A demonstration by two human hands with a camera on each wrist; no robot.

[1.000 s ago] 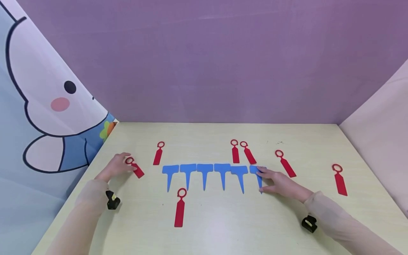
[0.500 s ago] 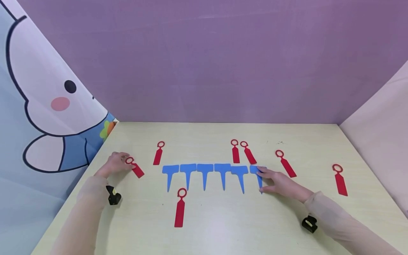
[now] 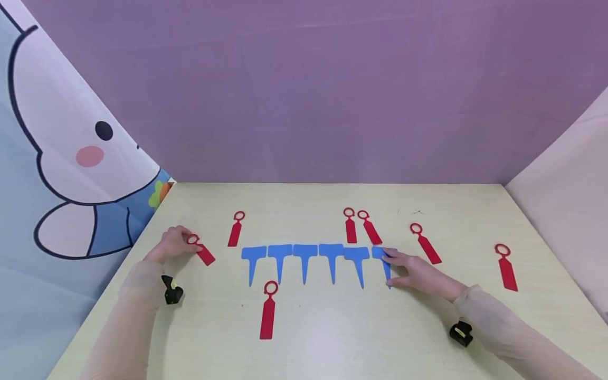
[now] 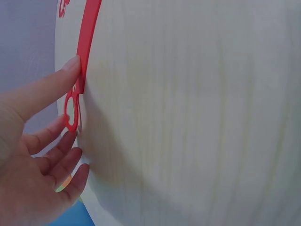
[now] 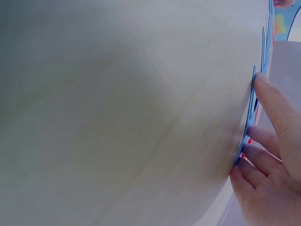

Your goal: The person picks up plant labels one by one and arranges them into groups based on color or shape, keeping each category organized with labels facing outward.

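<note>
Six blue labels (image 3: 305, 252) lay in a row across my table (image 3: 309, 356), points toward six o'clock. At the row's three o'clock end, my right hand (image 3: 420, 273) held the last label (image 3: 378, 253) lengthwise, thumb at its point and fingertips at its head. Out at nine o'clock, my left hand (image 3: 173, 245) pinched a red tag (image 3: 206, 255) by thumb and forefinger, the other fingers loose; I couldn't tell whether it was lifted at all. I judged the step in hand to be settling one piece at either side, and the next move to call for a light touch, since thin, flat pieces might slip. Around the row, the other red tags (image 3: 268, 319) sat at seven, ten, two (a close pair) and toward three o'clock (two). No container showed; every piece was loose.
</note>
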